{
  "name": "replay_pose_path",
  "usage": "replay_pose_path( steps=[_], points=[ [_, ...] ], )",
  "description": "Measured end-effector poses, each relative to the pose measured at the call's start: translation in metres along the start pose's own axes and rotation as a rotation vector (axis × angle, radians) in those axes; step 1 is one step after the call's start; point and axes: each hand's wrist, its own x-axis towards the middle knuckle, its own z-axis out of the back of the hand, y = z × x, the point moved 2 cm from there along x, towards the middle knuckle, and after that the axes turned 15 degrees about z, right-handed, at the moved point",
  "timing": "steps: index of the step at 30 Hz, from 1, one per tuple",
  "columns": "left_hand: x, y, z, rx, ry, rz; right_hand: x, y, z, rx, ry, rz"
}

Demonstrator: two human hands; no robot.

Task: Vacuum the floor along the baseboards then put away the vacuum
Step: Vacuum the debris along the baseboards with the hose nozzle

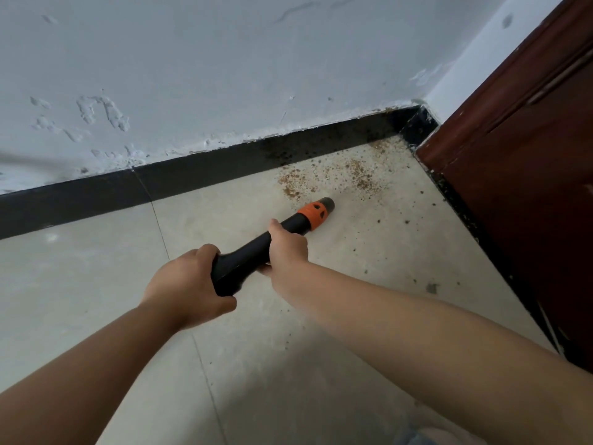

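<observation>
A black handheld vacuum [244, 256] with an orange collar [313, 215] and a dark nozzle tip points at the floor near the corner. My left hand [189, 284] grips its thick rear end. My right hand [287, 247] grips the tube further forward, just behind the collar. The nozzle tip sits at the near edge of a patch of brown crumbs [333, 178] scattered on the beige tile by the black baseboard [224, 167].
A white, chipped wall [224, 69] rises above the baseboard. A dark red-brown door [526, 155] with a black sill closes off the right side. Loose specks [407, 223] dot the tile toward the door. A fabric edge [426, 435] shows at the bottom right.
</observation>
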Motion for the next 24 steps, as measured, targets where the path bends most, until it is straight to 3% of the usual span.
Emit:
replay_pose_path(
  steps=[10, 24],
  points=[
    [-0.021, 0.044, 0.021, -0.012, -0.079, 0.061, -0.02, -0.017, -0.035, 0.068, 0.193, -0.071],
    [-0.017, 0.023, 0.007, 0.043, -0.023, 0.049, -0.012, -0.015, -0.011, 0.113, 0.154, -0.089]
  ],
)
